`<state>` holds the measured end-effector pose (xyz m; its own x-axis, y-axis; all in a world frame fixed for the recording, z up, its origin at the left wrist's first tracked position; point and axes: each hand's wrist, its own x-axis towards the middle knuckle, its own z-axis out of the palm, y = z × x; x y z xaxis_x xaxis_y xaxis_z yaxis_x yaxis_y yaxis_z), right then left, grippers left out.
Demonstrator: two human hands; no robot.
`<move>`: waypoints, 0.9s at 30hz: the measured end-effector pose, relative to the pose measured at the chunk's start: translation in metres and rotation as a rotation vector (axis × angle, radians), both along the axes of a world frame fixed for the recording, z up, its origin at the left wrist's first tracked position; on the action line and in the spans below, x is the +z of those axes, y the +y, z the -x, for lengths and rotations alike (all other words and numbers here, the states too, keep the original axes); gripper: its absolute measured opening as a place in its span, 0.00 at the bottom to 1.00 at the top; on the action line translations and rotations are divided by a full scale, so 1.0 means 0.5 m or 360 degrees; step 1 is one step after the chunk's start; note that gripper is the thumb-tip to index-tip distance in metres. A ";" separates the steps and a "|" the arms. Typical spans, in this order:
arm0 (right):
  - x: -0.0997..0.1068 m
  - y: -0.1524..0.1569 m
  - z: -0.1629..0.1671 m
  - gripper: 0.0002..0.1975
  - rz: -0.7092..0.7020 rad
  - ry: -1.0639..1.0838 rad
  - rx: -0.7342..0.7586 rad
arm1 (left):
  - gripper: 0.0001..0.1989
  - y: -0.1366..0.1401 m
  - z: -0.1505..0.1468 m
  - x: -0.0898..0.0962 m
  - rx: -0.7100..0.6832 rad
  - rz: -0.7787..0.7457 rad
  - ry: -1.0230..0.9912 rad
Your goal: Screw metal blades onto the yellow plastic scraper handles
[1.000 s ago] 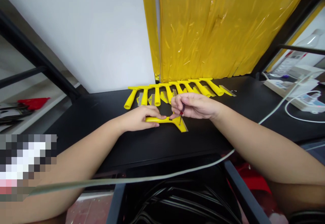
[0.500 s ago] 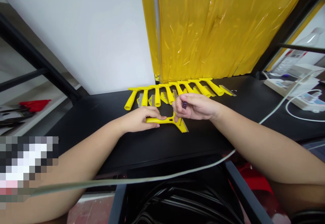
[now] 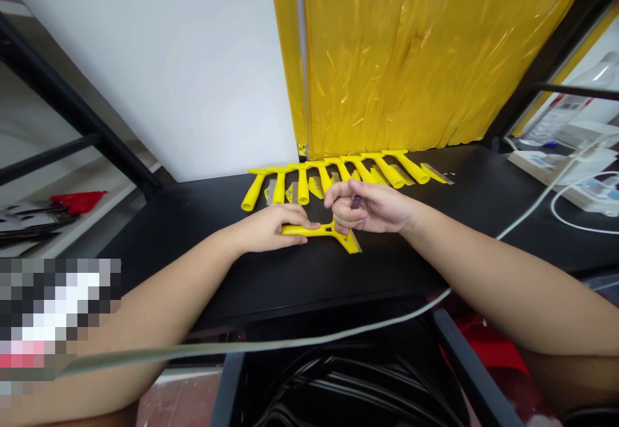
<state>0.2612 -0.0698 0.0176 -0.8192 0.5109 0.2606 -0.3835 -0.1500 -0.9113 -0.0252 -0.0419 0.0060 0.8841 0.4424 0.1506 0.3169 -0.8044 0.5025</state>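
My left hand [image 3: 271, 228] is closed around the handle of a yellow scraper [image 3: 309, 230] lying on the black tabletop. Its thin metal blade points to the right, and a small screw shows on the head. Over that scraper head is my right hand [image 3: 372, 208], fingers curled round the dark purple handle of a screwdriver [image 3: 356, 202]. Most of the screwdriver is hidden by the fingers; I cannot tell whether its tip meets the screw. Behind my hands, several more yellow scrapers [image 3: 279, 188] stand in a row, handles toward me, with separate blade pieces among them.
A white cable [image 3: 338, 335] crosses low in front of me and runs to a power strip [image 3: 580, 178] on the right. A clear plastic bottle [image 3: 556, 114] stands behind it. Yellow plastic film [image 3: 387, 59] and a white panel [image 3: 193, 72] rise at the back.
My right hand's fingers have loosened and shifted on the screwdriver, the index finger lifting outward. The left hand keeps its hold on the scraper. The whole view has moved slightly.
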 end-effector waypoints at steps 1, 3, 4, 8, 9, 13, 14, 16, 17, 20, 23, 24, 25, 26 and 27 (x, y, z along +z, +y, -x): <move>0.000 -0.002 0.001 0.15 0.0022 0.0027 -0.0013 | 0.19 0.000 0.000 0.000 0.0002 -0.0003 -0.0002; 0.001 -0.005 0.000 0.14 0.0045 0.0045 -0.0060 | 0.19 0.001 0.000 0.000 0.0007 -0.0004 0.0002; 0.002 -0.004 -0.002 0.15 0.0033 0.0036 -0.0085 | 0.19 0.002 0.000 0.000 0.0008 -0.0002 0.0005; 0.006 0.006 -0.012 0.17 -0.0139 -0.0046 -0.0158 | 0.18 0.004 -0.003 0.001 -0.0020 0.0004 -0.0003; 0.007 0.009 -0.014 0.18 -0.0164 -0.0077 -0.0140 | 0.18 0.004 -0.004 0.002 -0.0028 -0.0002 -0.0006; 0.010 0.009 -0.015 0.23 -0.0118 -0.0205 0.0090 | 0.17 0.005 -0.004 0.002 -0.0022 -0.0054 -0.0009; 0.010 0.006 -0.014 0.24 -0.0098 -0.0196 0.0117 | 0.17 0.005 -0.004 0.002 -0.0015 -0.0062 -0.0008; 0.011 0.000 -0.012 0.21 -0.0057 -0.0144 0.0078 | 0.18 0.006 -0.003 0.001 -0.0002 -0.0065 -0.0013; 0.011 -0.002 -0.012 0.19 -0.0034 -0.0117 0.0037 | 0.18 0.005 -0.003 0.000 0.0005 -0.0062 -0.0014; 0.010 -0.001 -0.016 0.16 -0.0038 -0.0067 -0.0063 | 0.17 0.004 -0.004 -0.002 0.0024 -0.0040 -0.0037; 0.005 0.007 -0.020 0.19 -0.0199 -0.0054 -0.0091 | 0.17 0.002 -0.006 -0.001 0.0019 -0.0038 -0.0048; 0.003 0.009 -0.020 0.20 -0.0246 -0.0068 -0.0082 | 0.17 0.001 -0.007 -0.001 0.0013 -0.0045 -0.0047; 0.002 0.010 -0.020 0.22 -0.0267 -0.0090 -0.0058 | 0.18 0.001 -0.007 -0.001 0.0005 -0.0051 -0.0047; 0.002 0.009 -0.019 0.22 -0.0258 -0.0110 -0.0028 | 0.18 0.001 -0.008 0.000 -0.0003 -0.0056 -0.0050; 0.002 0.006 -0.017 0.22 -0.0226 -0.0126 0.0002 | 0.17 0.001 -0.008 0.000 -0.0011 -0.0059 -0.0054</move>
<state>0.2699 -0.0667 0.0187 -0.8406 0.4724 0.2650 -0.3096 -0.0177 -0.9507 -0.0212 -0.0416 0.0058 0.8812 0.4299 0.1969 0.2945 -0.8248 0.4826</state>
